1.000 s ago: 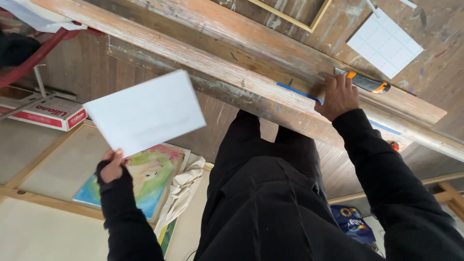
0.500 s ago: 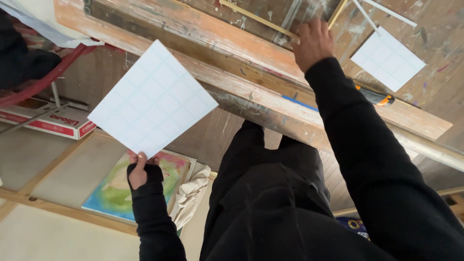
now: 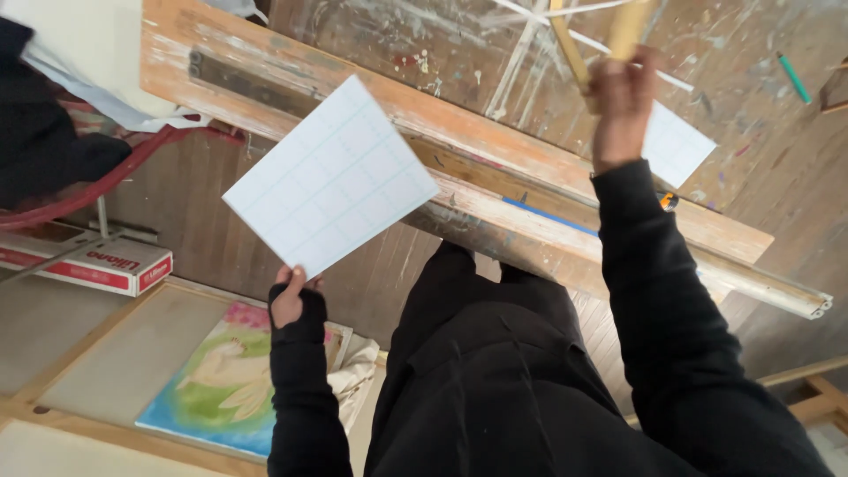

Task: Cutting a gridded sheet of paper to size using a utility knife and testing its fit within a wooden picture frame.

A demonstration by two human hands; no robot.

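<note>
Blurred right hand (image 3: pixel 621 97) grips frame (image 3: pixel 590 53), top cut off

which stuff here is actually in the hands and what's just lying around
In hand:
- white gridded sheet, pinched at its lower corner by the left hand
- pale wooden strips, gripped by the right hand over the paint-stained workbench

Lying about:
- second gridded sheet on the bench
- utility knife
- green pencil
- painting on the floor
- red and white box

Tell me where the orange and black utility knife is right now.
In the head view, the utility knife lies on the wooden table just right of the right sleeve, mostly hidden by it, below the white gridded sheet.
</note>
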